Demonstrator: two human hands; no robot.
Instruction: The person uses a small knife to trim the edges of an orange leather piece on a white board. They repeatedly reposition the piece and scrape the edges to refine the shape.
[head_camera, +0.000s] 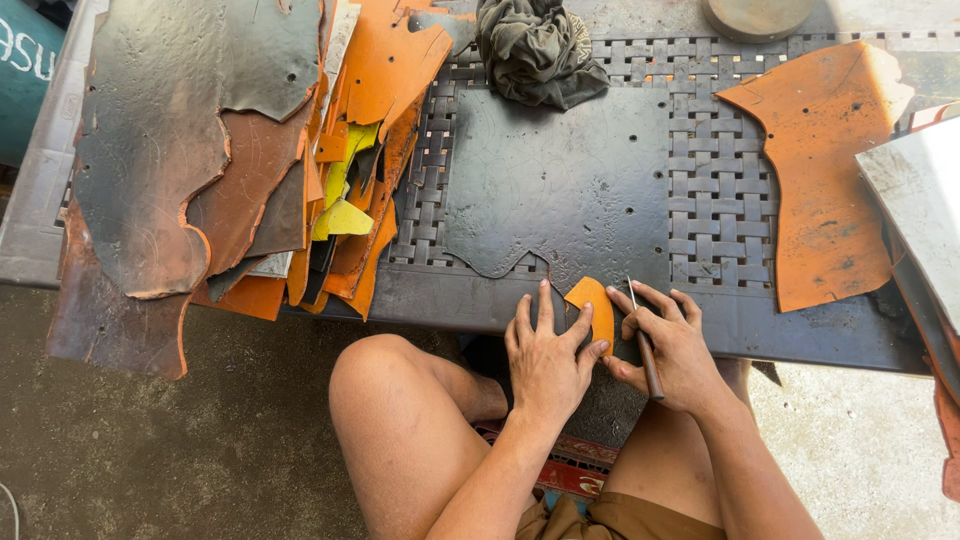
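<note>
Left hand (545, 355): laid flat, fingers (545, 305) spread wide, pressing on the near edge of the large dark leather sheet (560, 190); the forefinger and thumb bracket a small orange leather piece (592, 305), which lies on that sheet at the front edge of the tabletop (800, 335).

Right hand (675, 350): fingers closed narrow around a slim cutting tool (645, 345) with a brown wooden handle and a thin metal tip; the tip rests just right of the small orange piece, near its edge.

Large dark leather sheet: grey-black, punched with several holes, wavy front edge, flat on the middle of the tabletop.

Tabletop: dark metal, woven-strip lattice pattern across the centre and right.

Leather stack (230, 160): left end of the tabletop, many overlapping hides in dark grey, brown, orange and yellow, some hanging over the front edge.

Orange leather panel (825, 170): right side, flat on the lattice, well apart from the hands.

Pale grey sheet (920, 200): far right, overlapping the panel's edge.

Crumpled olive cloth (535, 50): back centre.

Round disc (755, 15): back edge, partly out of view.

Bare knees below the tabletop; concrete floor (150, 450) beneath.
</note>
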